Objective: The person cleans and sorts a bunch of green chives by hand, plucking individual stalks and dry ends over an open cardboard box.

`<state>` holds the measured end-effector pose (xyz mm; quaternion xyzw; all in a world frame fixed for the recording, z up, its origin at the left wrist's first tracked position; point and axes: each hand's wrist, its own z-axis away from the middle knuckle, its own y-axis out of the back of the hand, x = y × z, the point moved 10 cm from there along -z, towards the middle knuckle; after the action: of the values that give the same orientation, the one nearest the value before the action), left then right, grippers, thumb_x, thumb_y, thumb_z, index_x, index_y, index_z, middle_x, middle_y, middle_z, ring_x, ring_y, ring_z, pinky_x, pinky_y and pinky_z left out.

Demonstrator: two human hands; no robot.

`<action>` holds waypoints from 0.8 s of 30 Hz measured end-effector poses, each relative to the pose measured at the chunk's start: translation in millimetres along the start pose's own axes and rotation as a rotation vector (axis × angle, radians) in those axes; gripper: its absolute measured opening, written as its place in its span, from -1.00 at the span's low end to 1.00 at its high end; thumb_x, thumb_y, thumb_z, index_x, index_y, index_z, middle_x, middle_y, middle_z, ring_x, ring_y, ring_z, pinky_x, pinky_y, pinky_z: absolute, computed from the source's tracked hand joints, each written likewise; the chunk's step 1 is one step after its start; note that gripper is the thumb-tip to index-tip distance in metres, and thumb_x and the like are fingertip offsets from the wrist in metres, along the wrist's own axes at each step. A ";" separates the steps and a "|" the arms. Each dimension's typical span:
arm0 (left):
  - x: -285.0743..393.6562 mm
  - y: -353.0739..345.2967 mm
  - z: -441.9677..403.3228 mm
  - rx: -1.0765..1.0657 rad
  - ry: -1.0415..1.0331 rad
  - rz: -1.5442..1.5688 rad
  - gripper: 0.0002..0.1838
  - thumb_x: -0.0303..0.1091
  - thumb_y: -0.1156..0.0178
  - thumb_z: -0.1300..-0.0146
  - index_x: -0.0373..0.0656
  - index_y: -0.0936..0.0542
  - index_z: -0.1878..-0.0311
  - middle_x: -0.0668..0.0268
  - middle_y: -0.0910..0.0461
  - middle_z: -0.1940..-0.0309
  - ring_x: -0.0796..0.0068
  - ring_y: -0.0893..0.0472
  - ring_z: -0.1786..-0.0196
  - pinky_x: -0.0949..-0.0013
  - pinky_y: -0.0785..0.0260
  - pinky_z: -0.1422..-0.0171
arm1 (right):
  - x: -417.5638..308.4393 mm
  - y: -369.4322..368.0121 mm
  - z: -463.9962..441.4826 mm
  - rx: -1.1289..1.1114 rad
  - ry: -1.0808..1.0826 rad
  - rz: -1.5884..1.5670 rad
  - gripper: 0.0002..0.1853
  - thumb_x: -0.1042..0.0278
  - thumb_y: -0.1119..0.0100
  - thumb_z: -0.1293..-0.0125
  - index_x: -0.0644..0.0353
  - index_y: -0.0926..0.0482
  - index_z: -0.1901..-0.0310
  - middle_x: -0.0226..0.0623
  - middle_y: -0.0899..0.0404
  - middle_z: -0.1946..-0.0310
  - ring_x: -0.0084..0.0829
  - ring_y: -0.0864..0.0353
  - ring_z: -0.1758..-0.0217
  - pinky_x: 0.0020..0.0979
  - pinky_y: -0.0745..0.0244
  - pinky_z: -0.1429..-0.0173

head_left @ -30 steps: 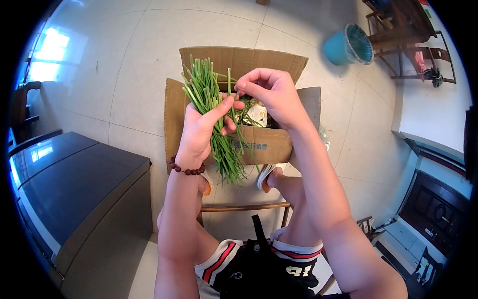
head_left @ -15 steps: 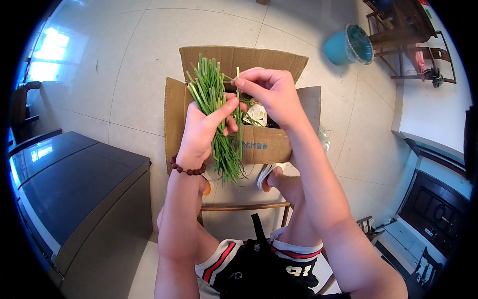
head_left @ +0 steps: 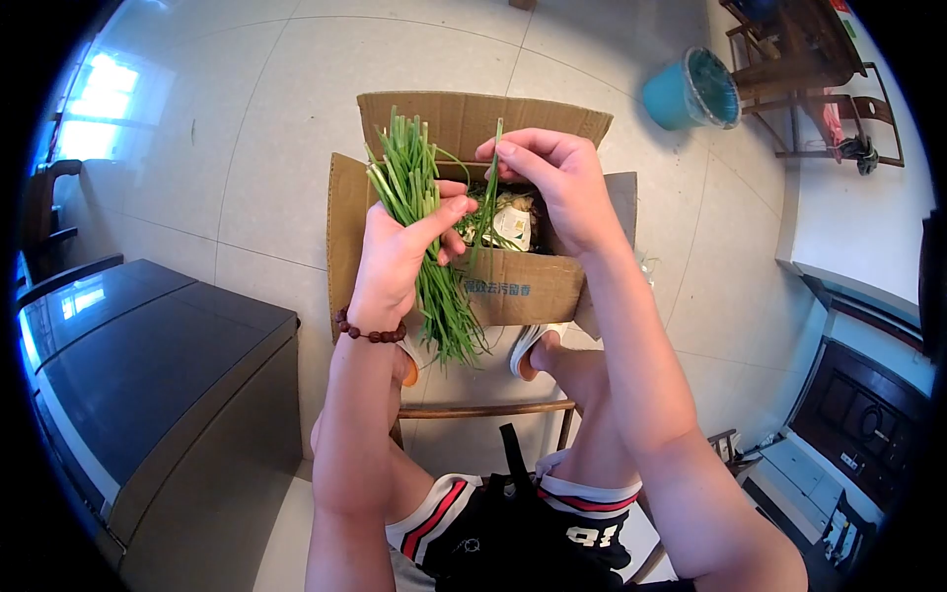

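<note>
A thick bunch of green garlic chives (head_left: 406, 173) is gripped in my left hand (head_left: 400, 252), cut ends up and leaf tips hanging down in front of the box. My right hand (head_left: 557, 178) pinches a few chive stalks (head_left: 491, 192) between thumb and fingers, upright and apart from the bunch. Both hands are over an open cardboard box (head_left: 523, 286). Inside it, partly hidden by my hands, lie green scraps and a white printed packet (head_left: 511, 225).
A dark cabinet (head_left: 168, 345) stands at the left. On the tiled floor at the upper right is a blue bucket (head_left: 681, 91) with a plastic liner, beside a wooden chair (head_left: 878, 109). My feet in slippers (head_left: 528, 350) rest close to the box.
My right hand has moved a little right, drawing the pinched stalks away from the bunch. More of the box's contents shows between my hands. My left hand has hardly moved.
</note>
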<state>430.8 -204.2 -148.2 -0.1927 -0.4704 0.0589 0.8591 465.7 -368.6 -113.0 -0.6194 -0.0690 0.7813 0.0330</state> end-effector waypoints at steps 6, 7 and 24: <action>4.9 0.8 1.3 0.016 -0.034 0.006 -0.67 -0.38 -0.43 -0.23 -0.33 -0.64 -0.01 0.29 -0.69 0.27 0.59 -0.60 0.44 0.49 -0.35 0.40 | 2.9 -11.7 2.0 -0.039 -0.010 -0.030 -0.83 0.40 -0.28 -0.38 0.33 -0.75 0.16 -0.39 -0.73 0.31 -0.65 -0.57 0.25 -0.53 -0.49 0.09; 4.7 0.5 1.4 0.017 -0.034 0.006 -0.67 -0.38 -0.43 -0.23 -0.33 -0.64 -0.01 0.29 -0.69 0.27 0.59 -0.60 0.44 0.49 -0.35 0.40 | 3.4 -14.1 1.8 -0.045 -0.001 -0.035 -0.83 0.40 -0.28 -0.38 0.33 -0.75 0.17 -0.39 -0.73 0.32 -0.65 -0.58 0.26 -0.53 -0.49 0.10; 22.8 18.2 1.7 0.144 -0.178 0.089 -0.59 -0.41 -0.43 -0.23 -0.39 -0.58 -0.09 0.26 -0.71 0.19 0.62 -0.59 0.42 0.52 -0.34 0.39 | 11.8 -32.7 5.8 -0.174 -0.010 0.090 -0.86 0.40 -0.29 -0.38 0.31 -0.73 0.23 -0.47 -0.68 0.40 -0.71 -0.53 0.33 -0.56 -0.45 0.19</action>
<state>443.4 -180.5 -136.5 -0.1452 -0.5304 0.1475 0.8221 456.3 -335.0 -118.3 -0.6186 -0.1088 0.7761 -0.0564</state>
